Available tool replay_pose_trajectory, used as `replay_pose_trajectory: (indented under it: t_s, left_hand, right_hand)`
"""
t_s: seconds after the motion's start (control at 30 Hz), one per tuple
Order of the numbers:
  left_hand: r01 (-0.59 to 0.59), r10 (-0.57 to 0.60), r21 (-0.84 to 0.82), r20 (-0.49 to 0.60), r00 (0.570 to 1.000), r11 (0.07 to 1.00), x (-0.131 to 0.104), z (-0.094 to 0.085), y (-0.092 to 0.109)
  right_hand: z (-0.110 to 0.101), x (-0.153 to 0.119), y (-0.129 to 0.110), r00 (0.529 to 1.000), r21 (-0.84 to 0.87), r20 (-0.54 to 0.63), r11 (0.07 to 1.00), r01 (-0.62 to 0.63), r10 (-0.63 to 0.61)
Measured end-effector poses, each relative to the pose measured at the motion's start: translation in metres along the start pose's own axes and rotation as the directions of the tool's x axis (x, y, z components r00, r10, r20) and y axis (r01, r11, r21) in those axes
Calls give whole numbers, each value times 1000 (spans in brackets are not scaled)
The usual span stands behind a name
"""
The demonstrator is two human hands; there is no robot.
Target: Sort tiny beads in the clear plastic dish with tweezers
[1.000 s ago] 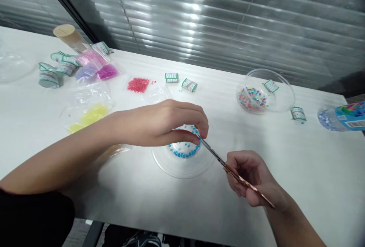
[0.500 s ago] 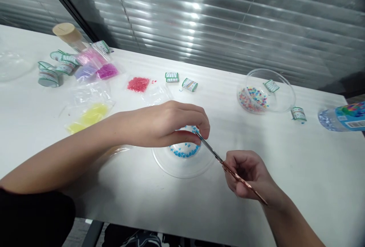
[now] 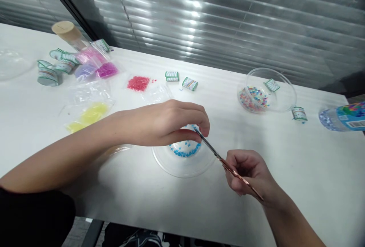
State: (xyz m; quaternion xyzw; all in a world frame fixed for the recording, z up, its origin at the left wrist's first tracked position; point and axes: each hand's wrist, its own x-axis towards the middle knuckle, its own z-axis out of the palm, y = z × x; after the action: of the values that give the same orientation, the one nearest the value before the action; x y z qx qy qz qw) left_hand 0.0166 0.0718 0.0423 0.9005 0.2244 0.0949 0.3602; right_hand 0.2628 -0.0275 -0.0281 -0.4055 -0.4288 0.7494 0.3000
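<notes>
My right hand [image 3: 248, 174] grips a pair of scissors [image 3: 212, 150] by its copper-coloured handles. The blades point up and left, with their tips beside the fingers of my left hand. My left hand [image 3: 176, 123] is curled over a clear plastic dish [image 3: 159, 165], thumb and fingers drawn together near the blade tips. Whatever lies between them is too small or hidden to make out. Small blue pieces [image 3: 185, 153] lie in the dish, some forming a curved band along its inner edge. My left hand covers the far part of the dish.
A clear tub [image 3: 242, 106] of multicoloured pieces stands at the right, near a bottle [image 3: 342, 117]. Behind my left hand are two small printed rolls [image 3: 172, 76] and red pieces [image 3: 138, 83]. Further left lie a yellow bag [image 3: 95, 112], pink and purple bags [image 3: 107, 70] and a lidded jar [image 3: 67, 30].
The scissors have shifted slightly, their handle end moving a little up and left, and my right thumb has bent slightly. My left hand stays nearly still above the dish.
</notes>
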Motion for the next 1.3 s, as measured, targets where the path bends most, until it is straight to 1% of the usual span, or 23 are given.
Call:
replay_pose_trajectory:
  t_s: [0.13, 0.3, 0.4, 0.5, 0.63, 0.73, 0.83, 0.93, 1.07, 1.3]
  left_hand:
    - [21, -21, 6, -11, 1000, 1000, 0, 0, -1]
    - [26, -26, 32, -6, 1000, 999, 1, 0, -1]
    - [30, -30, 50, -5, 1000, 998, -1, -4, 0]
    - [44, -41, 66, -34, 999, 997, -4, -11, 1]
    - [20, -8, 120, -101, 995, 993, -8, -19, -2]
    - [3, 17, 161, -121, 993, 987, -9, -21, -4]
    - [-2, 22, 175, -108, 994, 985, -8, -18, -3]
    - [18, 0, 192, -93, 996, 981, -7, -15, 1]
    - [43, -26, 207, -86, 996, 977, -6, -12, 3]
    - [72, -56, 228, -75, 996, 971, -5, -8, 2]
  right_hand:
    - [-3, -1, 4, 999, 24, -3, 999, -37, 37]
    - [-2, 0, 4, 997, -16, -35, 998, -65, 64]
    - [0, 0, 3, 997, -36, -50, 997, -67, 65]
    - [-1, -1, 2, 996, -51, -64, 997, -62, 59]
    - [-5, -1, 2, 991, -43, -132, 999, -27, 21]
    - [-9, 1, 3, 986, -6, -163, 1000, 13, -14]
    - [-12, 2, 5, 980, 23, -186, 997, 72, -66]
    - [-13, 3, 5, 970, 31, -219, 993, 117, -107]
    - [-12, 4, 3, 961, 46, -250, 990, 136, -120]
    - [-12, 4, 2, 961, 59, -242, 986, 156, -137]
